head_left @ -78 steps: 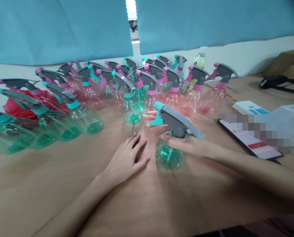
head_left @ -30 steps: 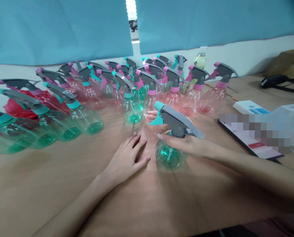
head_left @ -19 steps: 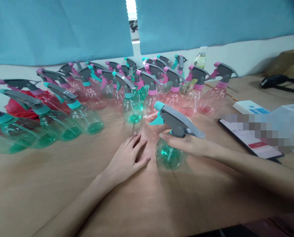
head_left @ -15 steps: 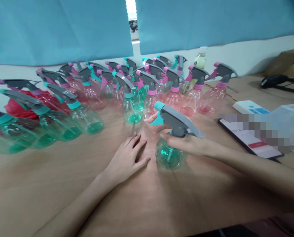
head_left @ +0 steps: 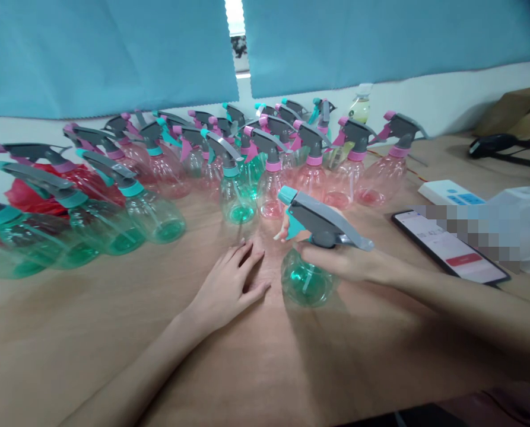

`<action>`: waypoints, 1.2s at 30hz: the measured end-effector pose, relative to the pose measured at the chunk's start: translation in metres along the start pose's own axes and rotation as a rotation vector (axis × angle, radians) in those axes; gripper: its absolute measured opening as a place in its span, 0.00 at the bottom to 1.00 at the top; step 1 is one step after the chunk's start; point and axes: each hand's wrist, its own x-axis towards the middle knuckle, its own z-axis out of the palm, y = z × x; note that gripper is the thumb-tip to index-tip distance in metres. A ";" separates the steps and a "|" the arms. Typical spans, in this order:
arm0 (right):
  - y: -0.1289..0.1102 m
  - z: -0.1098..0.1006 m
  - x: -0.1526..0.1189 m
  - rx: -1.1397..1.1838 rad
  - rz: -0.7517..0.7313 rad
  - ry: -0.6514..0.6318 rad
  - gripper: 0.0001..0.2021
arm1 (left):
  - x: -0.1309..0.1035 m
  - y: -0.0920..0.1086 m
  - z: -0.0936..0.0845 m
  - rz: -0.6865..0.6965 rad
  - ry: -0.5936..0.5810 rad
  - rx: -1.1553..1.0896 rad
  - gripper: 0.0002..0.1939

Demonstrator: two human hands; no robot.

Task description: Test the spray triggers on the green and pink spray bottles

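Note:
My right hand (head_left: 331, 258) is wrapped round the neck of a green spray bottle (head_left: 308, 281) with a grey head and turquoise nozzle. The bottle stands on the wooden table (head_left: 229, 373), its trigger (head_left: 295, 224) facing left and away from me, with fingertips curled at it. Flat on the tabletop lies my left hand (head_left: 231, 281), fingers spread, holding nothing, just left of that bottle. Beyond it stands another green spray bottle (head_left: 238, 198), and beside that a pink-collared one (head_left: 272, 193).
Several more pink and green spray bottles (head_left: 153, 219) crowd the back and left. A red plastic bag (head_left: 35, 193) sits among them. To the right are a phone (head_left: 451, 246), a white device with blue buttons (head_left: 451, 193), a clear plastic bag (head_left: 529, 207) and black glasses (head_left: 491, 145).
My right fingers, stretched out past the trigger before, are now curled in at it. The spray head has shifted very slightly. My left hand stays put.

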 end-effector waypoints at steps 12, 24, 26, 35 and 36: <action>0.017 0.001 -0.005 0.094 0.049 0.026 0.17 | 0.000 0.003 0.000 -0.032 0.010 -0.003 0.25; 0.020 0.005 -0.007 0.097 0.029 0.068 0.17 | 0.002 0.003 0.000 -0.021 -0.002 0.022 0.24; 0.021 0.005 -0.007 0.076 0.025 0.077 0.18 | 0.002 0.003 0.000 -0.019 -0.004 0.028 0.24; 0.018 0.005 -0.005 0.171 0.028 0.057 0.20 | 0.002 0.004 0.002 -0.001 0.001 0.032 0.25; 0.018 0.005 -0.006 0.166 0.033 0.068 0.19 | 0.002 0.004 0.002 0.002 0.005 0.036 0.25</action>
